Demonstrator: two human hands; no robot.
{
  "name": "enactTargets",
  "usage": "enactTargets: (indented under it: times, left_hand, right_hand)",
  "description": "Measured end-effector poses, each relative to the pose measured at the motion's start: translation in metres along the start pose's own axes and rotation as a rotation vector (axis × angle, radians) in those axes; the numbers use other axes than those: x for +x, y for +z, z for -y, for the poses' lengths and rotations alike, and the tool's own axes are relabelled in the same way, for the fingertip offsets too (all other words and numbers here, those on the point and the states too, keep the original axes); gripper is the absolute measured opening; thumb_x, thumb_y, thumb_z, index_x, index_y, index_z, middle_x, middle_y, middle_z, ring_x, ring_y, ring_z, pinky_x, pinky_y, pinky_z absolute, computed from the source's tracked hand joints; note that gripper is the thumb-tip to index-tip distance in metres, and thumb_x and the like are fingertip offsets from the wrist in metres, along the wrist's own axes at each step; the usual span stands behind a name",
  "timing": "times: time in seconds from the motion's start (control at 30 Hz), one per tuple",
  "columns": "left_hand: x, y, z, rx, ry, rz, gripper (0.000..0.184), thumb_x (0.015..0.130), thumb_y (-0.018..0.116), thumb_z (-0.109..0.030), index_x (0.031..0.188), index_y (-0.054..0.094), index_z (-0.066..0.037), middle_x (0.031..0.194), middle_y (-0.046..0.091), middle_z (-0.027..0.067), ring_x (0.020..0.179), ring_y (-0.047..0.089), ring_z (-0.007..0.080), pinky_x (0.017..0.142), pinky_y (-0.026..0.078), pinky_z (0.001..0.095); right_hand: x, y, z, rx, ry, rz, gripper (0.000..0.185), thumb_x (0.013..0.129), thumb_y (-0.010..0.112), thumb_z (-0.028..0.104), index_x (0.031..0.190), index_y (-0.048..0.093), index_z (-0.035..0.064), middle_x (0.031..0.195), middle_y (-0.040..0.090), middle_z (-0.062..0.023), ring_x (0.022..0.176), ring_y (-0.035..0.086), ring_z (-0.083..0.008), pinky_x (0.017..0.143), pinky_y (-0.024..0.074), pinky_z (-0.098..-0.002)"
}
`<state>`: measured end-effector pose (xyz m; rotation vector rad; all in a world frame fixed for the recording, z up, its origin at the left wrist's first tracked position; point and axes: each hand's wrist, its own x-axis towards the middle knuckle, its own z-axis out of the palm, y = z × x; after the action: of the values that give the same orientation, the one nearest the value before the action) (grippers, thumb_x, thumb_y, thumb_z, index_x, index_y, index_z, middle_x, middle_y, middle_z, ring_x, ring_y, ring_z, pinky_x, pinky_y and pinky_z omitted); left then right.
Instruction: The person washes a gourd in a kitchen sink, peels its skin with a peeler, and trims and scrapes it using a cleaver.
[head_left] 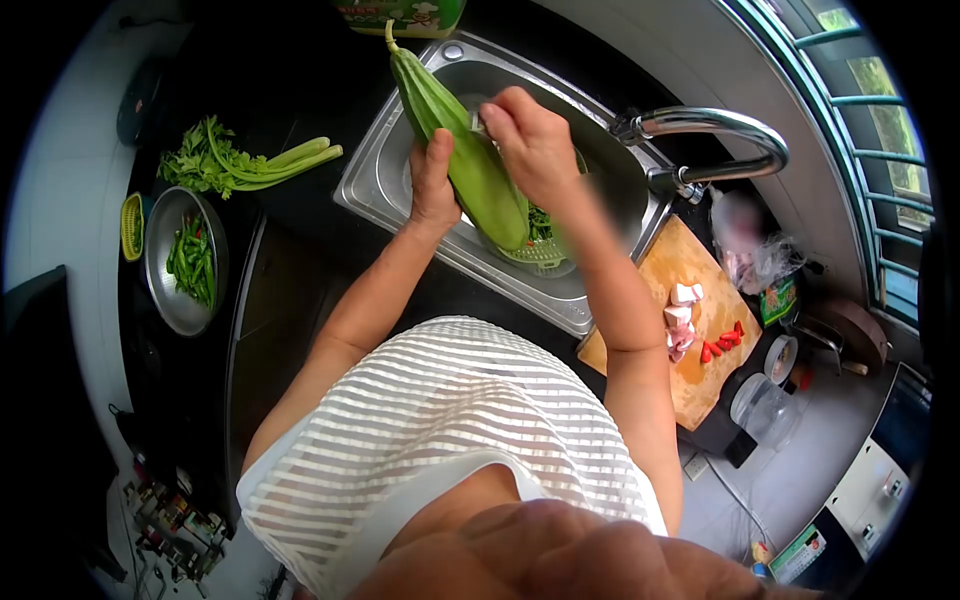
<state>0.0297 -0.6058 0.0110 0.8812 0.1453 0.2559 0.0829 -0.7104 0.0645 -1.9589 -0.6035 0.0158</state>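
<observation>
Green gourd (466, 160) was held over sink (372, 165), long axis 11-to-5 o'clock, stem at 11. Left hand (434, 186) gripped it from 8 o'clock; right hand (530, 142), at 3 o'clock, pinched a mostly hidden small tool (477, 122) beside it.

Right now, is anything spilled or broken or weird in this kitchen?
No, nothing stands out. The left hand holds the big green gourd over the sink, green peppers sit in their bowl, and red pieces lie on the cutting board.
</observation>
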Motion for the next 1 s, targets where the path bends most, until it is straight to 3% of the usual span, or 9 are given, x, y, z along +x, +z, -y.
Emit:
enactTargets:
  times: [0.23, 0.3, 0.37, 0.43, 0.5, 0.6, 0.67, 0.83, 1.0]
  left_hand:
    - [-0.001, -0.001, 0.001, 0.100, 0.128, -0.009, 0.051, 0.078, 0.058, -0.041, 0.106, 0.044, -0.001, 0.096, 0.050, 0.0061, 0.085, 0.051, 0.0138, 0.073, 0.044, 0.0274]
    - [0.007, -0.006, 0.000, 0.026, 0.150, -0.071, 0.050, 0.075, 0.063, -0.039, 0.102, 0.044, -0.002, 0.089, 0.051, 0.0051, 0.076, 0.051, 0.0119, 0.067, 0.043, 0.0250]
    - [0.016, -0.020, -0.002, 0.121, 0.122, -0.108, 0.060, 0.075, 0.054, -0.053, 0.103, 0.045, -0.001, 0.087, 0.052, 0.0096, 0.079, 0.054, 0.0197, 0.068, 0.047, 0.0314]
    - [0.024, -0.028, -0.012, -0.068, 0.000, -0.065, 0.064, 0.076, 0.048, -0.058, 0.103, 0.045, -0.001, 0.088, 0.052, 0.0110, 0.080, 0.054, 0.0228, 0.070, 0.047, 0.0343]
    - [0.023, -0.020, -0.018, 0.031, 0.084, -0.083, 0.064, 0.076, 0.044, -0.061, 0.102, 0.045, -0.002, 0.089, 0.052, 0.0112, 0.081, 0.054, 0.0233, 0.071, 0.046, 0.0356]
    - [0.020, -0.022, -0.015, 0.074, 0.078, 0.009, 0.062, 0.076, 0.045, -0.060, 0.101, 0.045, -0.003, 0.089, 0.052, 0.0109, 0.080, 0.054, 0.0231, 0.071, 0.046, 0.0354]
    - [0.017, -0.016, -0.016, -0.023, 0.020, 0.013, 0.061, 0.076, 0.045, -0.060, 0.101, 0.046, -0.004, 0.089, 0.052, 0.0106, 0.081, 0.054, 0.0230, 0.071, 0.045, 0.0360]
    - [0.017, -0.006, -0.019, 0.006, 0.049, 0.025, 0.061, 0.076, 0.044, -0.060, 0.100, 0.046, -0.004, 0.087, 0.052, 0.0109, 0.079, 0.054, 0.0231, 0.072, 0.045, 0.0367]
    - [0.030, -0.015, -0.039, -0.048, 0.202, -0.181, 0.060, 0.079, 0.039, -0.060, 0.095, 0.049, -0.003, 0.083, 0.053, 0.0113, 0.076, 0.054, 0.0241, 0.070, 0.046, 0.0362]
  right_hand:
    - [-0.043, 0.007, -0.043, -0.166, -0.109, -0.001, 0.018, 0.085, 0.046, 0.020, 0.077, 0.048, 0.0039, 0.064, 0.050, -0.0159, 0.063, 0.052, -0.0344, 0.057, 0.0412, -0.0411]
    - [-0.077, 0.004, -0.063, -0.264, 0.155, 0.145, 0.018, 0.085, 0.047, 0.020, 0.084, 0.050, 0.0029, 0.073, 0.052, -0.0157, 0.067, 0.052, -0.0332, 0.059, 0.0410, -0.0408]
    - [-0.137, 0.010, -0.132, -0.752, -0.071, 0.407, 0.020, 0.084, 0.046, 0.017, 0.094, 0.053, 0.0009, 0.094, 0.054, -0.0148, 0.077, 0.053, -0.0321, 0.063, 0.0415, -0.0394]
    - [-0.181, 0.005, -0.173, -0.465, 0.493, 0.353, 0.031, 0.080, 0.050, 0.016, 0.109, 0.049, 0.0021, 0.107, 0.050, -0.0164, 0.092, 0.050, -0.0333, 0.077, 0.0408, -0.0412]
    - [-0.190, -0.011, -0.175, -0.644, 0.362, 0.432, 0.040, 0.079, 0.052, 0.015, 0.115, 0.043, 0.0006, 0.115, 0.045, -0.0199, 0.105, 0.044, -0.0331, 0.086, 0.0364, -0.0412]
    - [-0.153, -0.010, -0.165, -0.554, 0.466, 0.386, 0.018, 0.082, 0.045, 0.015, 0.088, 0.054, 0.0003, 0.080, 0.056, -0.0192, 0.072, 0.055, -0.0327, 0.062, 0.0418, -0.0399]
    - [-0.116, -0.009, -0.136, -0.447, 0.183, 0.138, 0.020, 0.084, 0.045, 0.018, 0.080, 0.054, 0.0008, 0.070, 0.055, -0.0176, 0.062, 0.054, -0.0340, 0.056, 0.0412, -0.0400]
    - [-0.056, -0.006, -0.028, -0.104, 0.132, 0.015, 0.022, 0.085, 0.045, 0.022, 0.076, 0.051, 0.0030, 0.073, 0.055, -0.0183, 0.066, 0.053, -0.0361, 0.057, 0.0408, -0.0424]
    - [-0.149, 0.018, -0.150, -0.478, 0.398, 0.196, 0.022, 0.086, 0.043, 0.023, 0.079, 0.050, 0.0037, 0.072, 0.056, -0.0198, 0.068, 0.053, -0.0380, 0.059, 0.0423, -0.0432]
